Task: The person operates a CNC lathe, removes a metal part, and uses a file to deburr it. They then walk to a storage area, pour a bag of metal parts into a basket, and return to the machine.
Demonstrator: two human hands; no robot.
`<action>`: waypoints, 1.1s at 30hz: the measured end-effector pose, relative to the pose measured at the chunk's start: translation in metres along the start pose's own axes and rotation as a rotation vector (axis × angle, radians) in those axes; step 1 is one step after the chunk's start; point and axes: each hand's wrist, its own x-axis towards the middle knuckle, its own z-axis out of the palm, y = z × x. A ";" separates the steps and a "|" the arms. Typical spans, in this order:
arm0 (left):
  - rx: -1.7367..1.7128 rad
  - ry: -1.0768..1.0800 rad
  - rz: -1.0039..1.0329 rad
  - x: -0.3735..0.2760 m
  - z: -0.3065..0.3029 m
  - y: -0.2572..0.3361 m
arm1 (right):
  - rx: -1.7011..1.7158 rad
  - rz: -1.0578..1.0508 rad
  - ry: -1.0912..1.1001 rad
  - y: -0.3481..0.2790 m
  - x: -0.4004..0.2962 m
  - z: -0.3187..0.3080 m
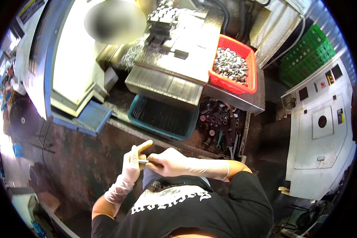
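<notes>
Both of my hands wear thin pale gloves and meet in front of my body. My left hand point(133, 163) pinches one end of a small slim metal piece point(142, 161), its index finger stretched out above it. The other end of that piece meets the fingertips of my right hand point(168, 163), which come in from the right side. Fingers cover both ends, so its full shape is hidden. Beyond my hands stands a teal plastic basket point(160, 134), below the metal bed of a machine point(163, 86).
A red plastic basket point(250, 87) of small metal parts rests at the machine's right. Tools and dark fittings point(223, 122) lie in a tray below it. Metal shavings point(134, 53) gather by the machine. Green crates point(306, 56) and a white cabinet point(318, 148) stand right; a fan point(23, 120) stands left.
</notes>
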 end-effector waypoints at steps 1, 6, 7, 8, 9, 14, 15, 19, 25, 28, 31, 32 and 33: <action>-0.008 0.040 -0.077 0.003 -0.001 -0.007 | -0.137 -0.045 0.006 0.001 0.000 0.000; -0.150 0.078 -0.298 0.007 -0.020 -0.046 | -0.333 -0.132 -0.156 0.022 0.007 0.022; -0.211 0.081 -0.333 0.006 -0.019 -0.045 | -0.303 -0.123 -0.147 0.024 0.007 0.026; -0.185 0.061 -0.310 0.010 -0.019 -0.050 | -0.247 -0.055 -0.138 0.060 0.001 0.056; -0.160 0.050 -0.285 0.016 -0.019 -0.051 | -0.195 0.000 -0.123 0.081 0.000 0.070; 0.039 0.154 0.055 0.008 -0.015 -0.023 | 0.033 0.072 -0.079 0.069 0.007 0.073; 0.104 0.137 0.041 0.005 -0.019 -0.027 | 0.078 0.085 -0.103 0.066 0.006 0.069; 0.113 0.076 0.150 0.007 -0.018 -0.034 | 0.554 0.228 -0.278 0.090 0.006 0.078; 0.064 0.000 -0.089 0.047 -0.039 -0.080 | 0.718 0.613 -0.327 0.112 0.007 0.087; 0.322 0.183 0.016 0.076 -0.056 -0.121 | 0.268 0.425 -0.295 0.125 0.015 0.081; 0.220 0.149 0.015 0.081 -0.050 -0.125 | 0.158 0.370 -0.244 0.126 0.006 0.081; 0.195 0.111 0.002 0.086 -0.048 -0.123 | 0.096 0.328 -0.216 0.129 0.003 0.082; 0.166 0.079 -0.018 0.085 -0.046 -0.125 | 0.142 0.291 -0.187 0.131 0.001 0.083</action>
